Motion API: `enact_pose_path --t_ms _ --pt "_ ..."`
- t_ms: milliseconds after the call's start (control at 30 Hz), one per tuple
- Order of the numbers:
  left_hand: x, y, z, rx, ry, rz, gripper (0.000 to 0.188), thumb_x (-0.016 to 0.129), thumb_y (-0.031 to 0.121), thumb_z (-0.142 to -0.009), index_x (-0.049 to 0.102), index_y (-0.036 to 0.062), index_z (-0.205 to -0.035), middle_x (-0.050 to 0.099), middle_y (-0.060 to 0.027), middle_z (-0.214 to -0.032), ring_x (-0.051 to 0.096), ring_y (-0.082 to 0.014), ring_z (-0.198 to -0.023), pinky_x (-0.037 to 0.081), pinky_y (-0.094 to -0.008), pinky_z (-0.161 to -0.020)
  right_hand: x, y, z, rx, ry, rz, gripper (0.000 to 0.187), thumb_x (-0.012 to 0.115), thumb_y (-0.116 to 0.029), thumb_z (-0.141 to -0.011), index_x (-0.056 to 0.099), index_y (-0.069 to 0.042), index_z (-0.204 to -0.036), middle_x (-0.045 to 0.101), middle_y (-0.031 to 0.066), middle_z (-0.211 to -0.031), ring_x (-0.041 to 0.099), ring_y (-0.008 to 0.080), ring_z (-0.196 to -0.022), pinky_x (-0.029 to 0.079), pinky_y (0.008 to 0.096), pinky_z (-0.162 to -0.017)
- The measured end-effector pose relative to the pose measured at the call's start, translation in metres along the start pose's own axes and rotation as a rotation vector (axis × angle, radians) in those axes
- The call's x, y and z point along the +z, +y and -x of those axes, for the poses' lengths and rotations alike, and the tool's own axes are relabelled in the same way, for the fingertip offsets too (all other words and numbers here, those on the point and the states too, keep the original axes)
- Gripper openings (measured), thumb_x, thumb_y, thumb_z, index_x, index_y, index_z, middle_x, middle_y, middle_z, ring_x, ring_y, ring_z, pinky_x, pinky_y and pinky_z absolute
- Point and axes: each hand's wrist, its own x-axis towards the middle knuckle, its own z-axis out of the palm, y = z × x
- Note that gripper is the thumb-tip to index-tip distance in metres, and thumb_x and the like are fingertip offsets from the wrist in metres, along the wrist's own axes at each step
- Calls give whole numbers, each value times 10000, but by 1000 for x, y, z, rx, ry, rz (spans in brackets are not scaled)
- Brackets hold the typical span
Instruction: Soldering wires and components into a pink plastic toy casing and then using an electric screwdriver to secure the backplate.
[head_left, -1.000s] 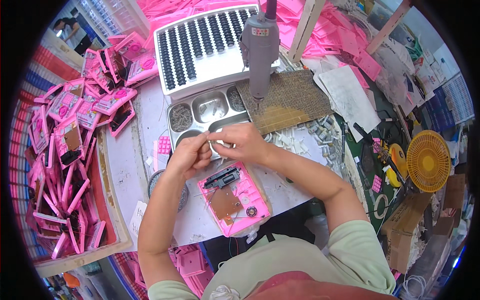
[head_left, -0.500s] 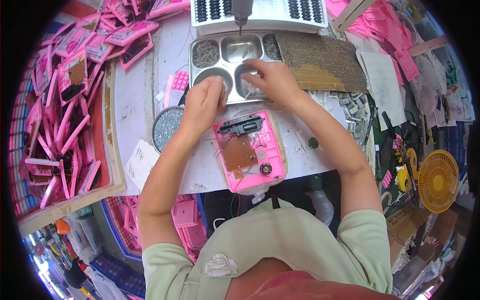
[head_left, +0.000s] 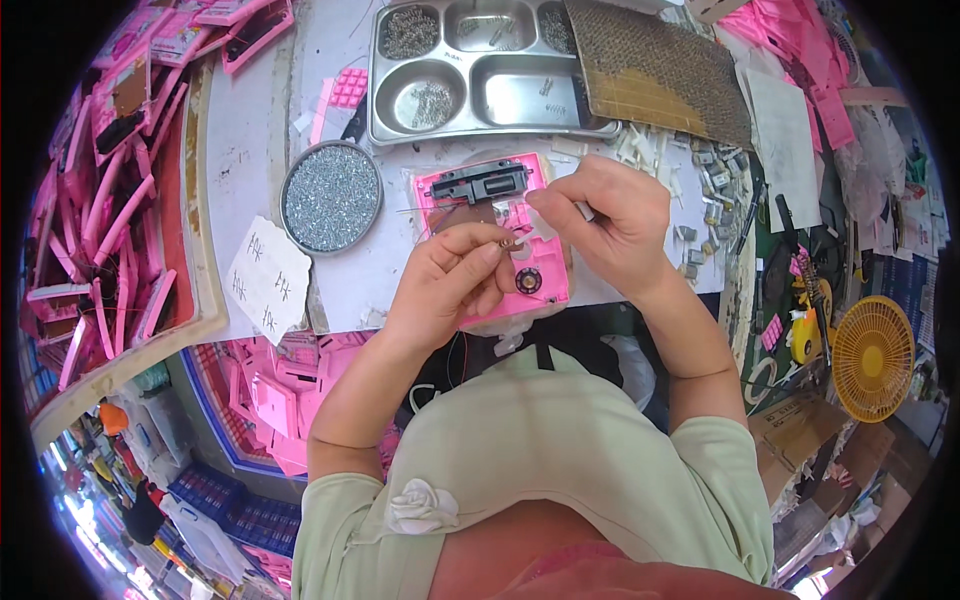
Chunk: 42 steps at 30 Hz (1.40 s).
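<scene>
Pink plastic forms the open casing (head_left: 553, 284) that, in the head view, lies on the white tabletop (head_left: 250, 150) close to the edge nearest the person, directly below both hands and partly covered by them. Across its far end sits a black module (head_left: 480, 184), and near its lower right corner is a round black part (head_left: 528, 281). The left hand (head_left: 440, 287) is over the casing's left side, thumb and forefinger brought together at the tips on a small metallic part (head_left: 507, 243), the other fingers loosely curled. The right hand (head_left: 622, 215) is over the casing's upper right, its thumb and fingers closed in a pinch; a small pale piece (head_left: 585, 211) pokes out from among them, most of it hidden. Beyond the casing stands a steel tray (head_left: 455, 68) with several compartments, some holding small metal bits. Left of the casing is a round dish of grey granules (head_left: 332, 197), with a torn sheet of paper (head_left: 268, 280) just beside it. Right of the tray are a brown board (head_left: 660, 75), white plastic bits (head_left: 650, 150) and, farther right, small grey metal components (head_left: 712, 205).
</scene>
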Motion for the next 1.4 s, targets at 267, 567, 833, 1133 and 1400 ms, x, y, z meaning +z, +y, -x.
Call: enact_pose_path --t_ms 267,567,833,1133,1400 --pt "9 1 3 -30 46 -64 200 567 162 -1061 660 12 -1156 683 -47 -803 532 -54 -579 359 -200 -481 1 -2 4 -162 -22 133 179 861 -113 -749 709 -71 -834 577 45 -645 536 206 -514 413 324 -463" --pt "22 4 19 -255 -8 -351 168 584 130 -1052 683 5 -1104 658 -30 -736 498 -45 -535 378 -205 -487 -57 -11 56 157 -660 -149 425 828 -91 -775 726 -34 -1183 681 130 -847 656 305 -754 515 382 -690" --pt "22 17 -43 332 92 -1603 263 714 189 -913 708 19 -1115 700 -87 -727 672 -206 -599 523 -328 -579 -72 6 96 771 -146 -628 390 773 20 -794 740 -8 -1182 765 92 -1022 674 160 -794 523 286 -735" --pt "37 0 -56 371 147 -1913 207 698 240 -890 618 54 -844 681 -116 -705 696 -319 -629 550 -448 -548 -83 14 101 575 -254 -427 384 767 21 -782 752 -31 -1162 752 68 -963 636 144 -720 512 277 -694" --pt "49 -4 -58 228 250 -2011 209 740 249 -870 668 54 -889 709 -118 -718 706 -321 -642 557 -422 -577 -94 17 102 648 -343 -426 362 771 4 -792 730 35 -1150 754 138 -1096 700 213 -961 522 335 -883"
